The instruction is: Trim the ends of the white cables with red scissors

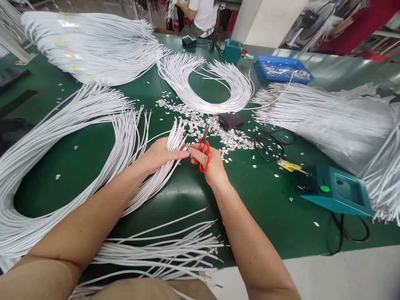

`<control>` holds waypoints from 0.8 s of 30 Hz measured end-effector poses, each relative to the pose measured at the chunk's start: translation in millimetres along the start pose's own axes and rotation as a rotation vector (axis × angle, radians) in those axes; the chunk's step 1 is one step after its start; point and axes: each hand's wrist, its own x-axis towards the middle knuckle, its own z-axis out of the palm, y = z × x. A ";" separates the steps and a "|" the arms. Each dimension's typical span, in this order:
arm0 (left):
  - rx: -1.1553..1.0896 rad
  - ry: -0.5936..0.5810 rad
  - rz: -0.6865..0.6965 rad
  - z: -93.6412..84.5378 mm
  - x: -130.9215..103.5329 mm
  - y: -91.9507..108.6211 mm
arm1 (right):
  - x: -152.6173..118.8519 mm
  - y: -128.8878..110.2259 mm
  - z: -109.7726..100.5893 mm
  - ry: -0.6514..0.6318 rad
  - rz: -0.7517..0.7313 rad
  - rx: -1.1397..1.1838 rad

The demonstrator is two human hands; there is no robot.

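My left hand [159, 155] is closed round a bundle of white cables [176, 136], whose cut ends point up and away from me. Red-handled scissors [204, 155] sit in my right hand [213, 164], their dark blades pointing away from me. The fingertips of both hands meet at the cable ends. Small silvery-white pieces [200, 125] lie scattered on the green table [175, 200] just beyond my hands. More white cables [168, 250] lie loose close to my body, and a large loop of white cables [62, 146] curves along the left.
Beyond my hands are a coiled cable bundle [215, 106], a black box [231, 121] and a blue tray [284, 68]. At right are yellow-handled snips [290, 166], a teal device [334, 189] and cables under clear plastic [337, 121]. A person in white [204, 16] works at the back.
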 end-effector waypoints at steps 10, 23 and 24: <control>-0.002 -0.072 -0.009 2.3 -3.6 -0.9 | -1.9 -2.9 1.7 0.006 0.060 -0.040; 0.023 0.020 -0.087 1.2 -2.3 0.0 | 1.4 2.2 0.7 0.046 0.032 0.005; 0.053 0.014 -0.070 1.4 -2.5 -0.1 | 1.3 2.1 1.0 0.044 0.036 0.014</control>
